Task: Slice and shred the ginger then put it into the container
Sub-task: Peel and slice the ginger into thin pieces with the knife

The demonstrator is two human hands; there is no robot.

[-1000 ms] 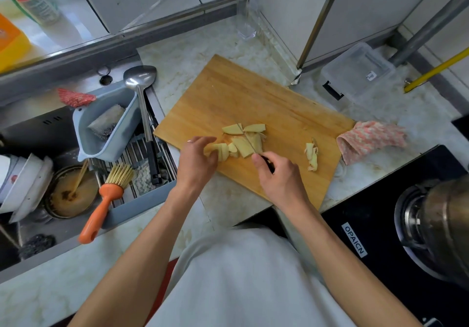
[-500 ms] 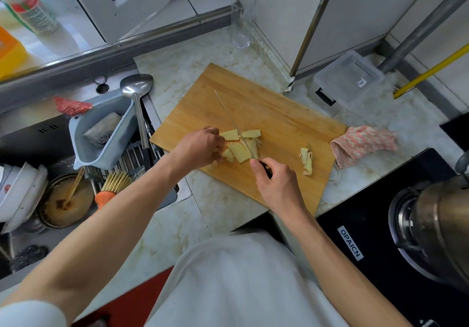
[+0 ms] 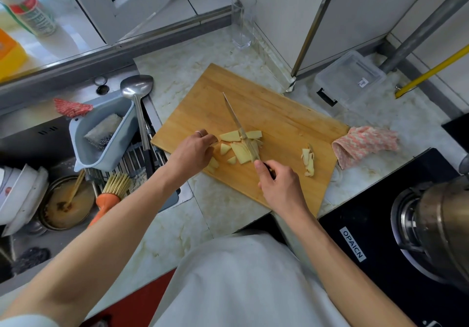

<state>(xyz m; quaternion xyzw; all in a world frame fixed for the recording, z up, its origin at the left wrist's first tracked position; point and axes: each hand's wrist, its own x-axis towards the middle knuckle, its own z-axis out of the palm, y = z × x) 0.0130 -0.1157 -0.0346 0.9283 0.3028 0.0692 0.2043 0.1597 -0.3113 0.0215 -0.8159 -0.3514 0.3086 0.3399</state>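
Sponge [image 3: 101,130] in grey sink caddy [image 3: 83,158]

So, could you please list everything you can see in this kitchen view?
Wooden cutting board: one, tan, counter centre.
Pale yellow ginger slices: several, on board.
Ginger peel scraps: small pile, board's right.
Steel knife: one, over slices.
Clear plastic container: one, behind board.
Pink checked cloth: one, right of board.
Clear glass: one, corner.
Steel ladle: one, by sink.
Orange-handled brush: one, sink.
Left hand: beside slices.
Right hand: grips knife.
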